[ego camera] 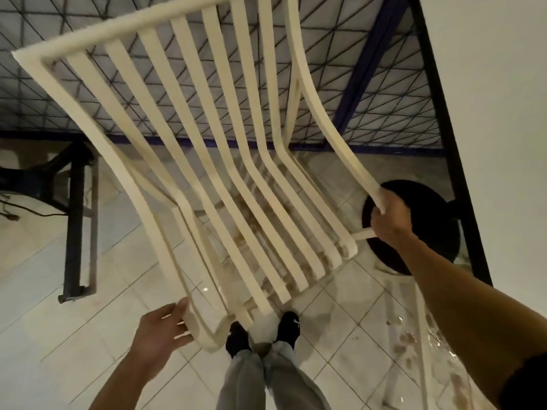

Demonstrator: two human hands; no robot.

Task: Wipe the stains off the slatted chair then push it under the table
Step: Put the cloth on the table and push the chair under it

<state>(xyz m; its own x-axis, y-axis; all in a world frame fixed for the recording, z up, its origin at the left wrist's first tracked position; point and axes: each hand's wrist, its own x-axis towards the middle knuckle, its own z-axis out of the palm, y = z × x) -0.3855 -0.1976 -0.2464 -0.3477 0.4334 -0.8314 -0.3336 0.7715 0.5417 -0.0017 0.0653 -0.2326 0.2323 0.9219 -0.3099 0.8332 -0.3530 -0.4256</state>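
Note:
A cream slatted chair (189,137) fills the middle of the view, held up off the tiled floor and tilted. Brown stains show between the slats near the seat's front edge. My right hand (390,214) grips the chair's right side rail near the front. My left hand (162,329) holds the curved front left corner of the seat, fingers wrapped round the frame. A glass-topped table (426,329) with brownish stains on it stands at the lower right on a black round base (414,226).
A white wall with a black vertical edge (444,137) rises at the right. A black metal frame (77,220) stands on the floor at the left. A mesh panel with blue bars (364,69) lies behind the chair. My feet in black shoes (263,329) stand under the seat.

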